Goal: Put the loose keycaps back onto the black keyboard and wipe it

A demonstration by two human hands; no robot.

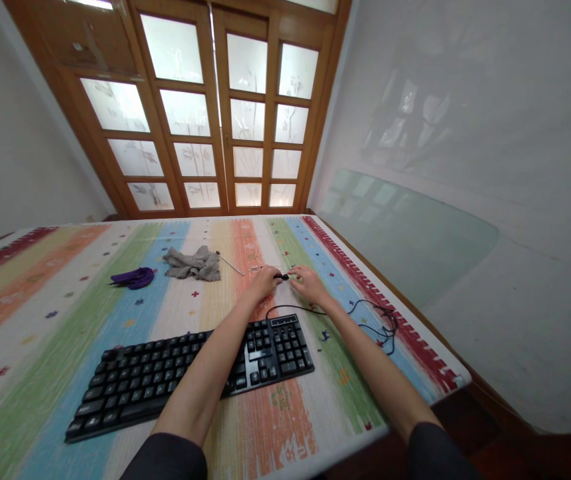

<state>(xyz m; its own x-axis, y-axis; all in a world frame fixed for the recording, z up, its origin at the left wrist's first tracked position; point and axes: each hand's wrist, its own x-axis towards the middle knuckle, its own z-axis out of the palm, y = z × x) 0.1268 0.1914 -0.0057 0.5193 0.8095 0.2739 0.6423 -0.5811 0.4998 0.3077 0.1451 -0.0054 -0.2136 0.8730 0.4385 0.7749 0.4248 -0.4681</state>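
Observation:
Both my hands meet above the striped tablecloth, just beyond the keyboard. Between them is a small black piece [282, 276], too small to make out its kind. My left hand [264, 281] is closed, its fingertips gripping the left end of the piece. My right hand [308, 285] has its thumb and fingers curled around the right end. Under my left forearm lies a black keyboard [140, 377], partly covered by the arm. A paler patch [259, 355] shows among its keys, left of the number pad. The keyboard's black cable [292, 307] passes below my right wrist.
Left of my hands lie a crumpled grey cloth [192, 264], a thin pale stick-like tool [231, 264] and a purple item [138, 278]. Loose cable coils [390, 327] rest near the table's right edge. A wall [515, 200] stands on the right; glazed wooden doors [222, 133] are beyond.

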